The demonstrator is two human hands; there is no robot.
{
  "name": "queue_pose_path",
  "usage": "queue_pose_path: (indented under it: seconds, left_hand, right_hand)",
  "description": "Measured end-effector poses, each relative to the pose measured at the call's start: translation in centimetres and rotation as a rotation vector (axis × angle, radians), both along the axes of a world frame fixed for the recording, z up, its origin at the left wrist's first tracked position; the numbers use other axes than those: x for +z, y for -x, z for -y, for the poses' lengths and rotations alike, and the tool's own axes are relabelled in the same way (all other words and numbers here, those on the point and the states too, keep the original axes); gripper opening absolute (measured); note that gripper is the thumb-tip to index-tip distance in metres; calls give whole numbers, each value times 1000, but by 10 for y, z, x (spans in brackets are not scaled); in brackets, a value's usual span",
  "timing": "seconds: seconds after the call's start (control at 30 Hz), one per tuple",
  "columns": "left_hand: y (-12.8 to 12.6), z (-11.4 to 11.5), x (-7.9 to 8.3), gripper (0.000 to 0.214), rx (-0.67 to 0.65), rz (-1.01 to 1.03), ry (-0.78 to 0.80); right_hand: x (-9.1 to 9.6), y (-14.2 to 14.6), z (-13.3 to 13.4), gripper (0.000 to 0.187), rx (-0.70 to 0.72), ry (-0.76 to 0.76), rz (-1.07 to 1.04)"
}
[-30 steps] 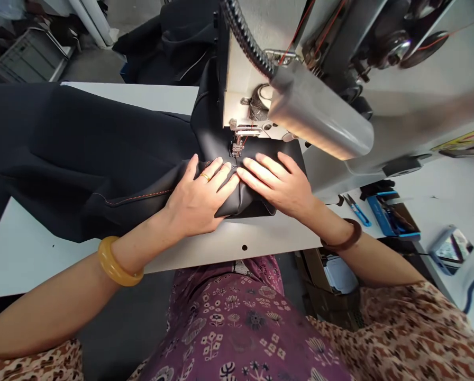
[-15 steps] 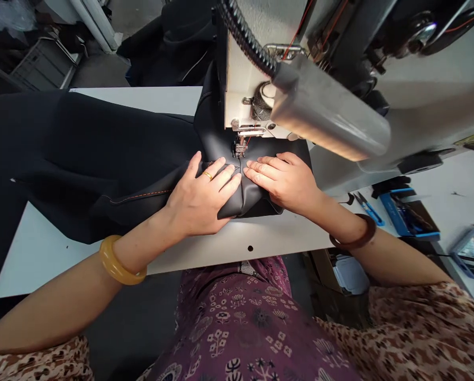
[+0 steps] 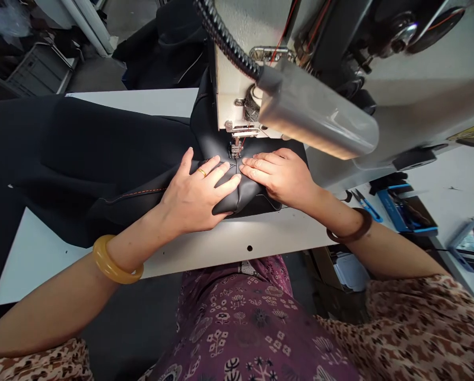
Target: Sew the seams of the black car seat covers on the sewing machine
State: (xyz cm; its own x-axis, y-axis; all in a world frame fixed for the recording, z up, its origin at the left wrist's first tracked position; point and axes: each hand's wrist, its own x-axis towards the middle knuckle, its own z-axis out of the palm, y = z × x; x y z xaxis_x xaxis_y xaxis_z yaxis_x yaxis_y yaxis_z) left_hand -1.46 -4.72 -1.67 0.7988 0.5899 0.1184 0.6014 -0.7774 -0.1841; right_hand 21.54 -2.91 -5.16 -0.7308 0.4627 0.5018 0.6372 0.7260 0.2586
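Observation:
Black leather-like material (image 3: 114, 143) with a line of orange stitching spreads over the white sewing table. Part of it lies under the presser foot (image 3: 236, 148) of a sewing machine (image 3: 237, 69). My left hand (image 3: 195, 196), with a gold ring, rests on the material left of a seam, fingers spread. Right of that seam, my right hand (image 3: 284, 174) lies with its fingers stretched out on the material. Both sets of fingertips are just in front of the presser foot. Whether the needle is in the material I cannot tell.
A lamp (image 3: 320, 111) on a flexible neck hangs in front of the machine head. To the right are blue-handled thread snips (image 3: 367, 206) and a blue box (image 3: 409, 211) of small tools. The table's front edge runs close to my body. More dark material (image 3: 165, 47) lies behind.
The view has shifted slightly. My left hand's fingers have spread a little wider on the material. My right hand stays on the material near the seam.

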Motion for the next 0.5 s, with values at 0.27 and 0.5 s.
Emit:
queue_pose_path:
  seconds: [0.27,0.5]
  left_hand:
    - [-1,-1,3,50,-2,3,12]
    - [-2,-4,4,49,-5,-28,-20]
  right_hand:
    - [1,-1,-1,36,-53,73,20]
    - [0,-1,-6,35,-33,45,8]
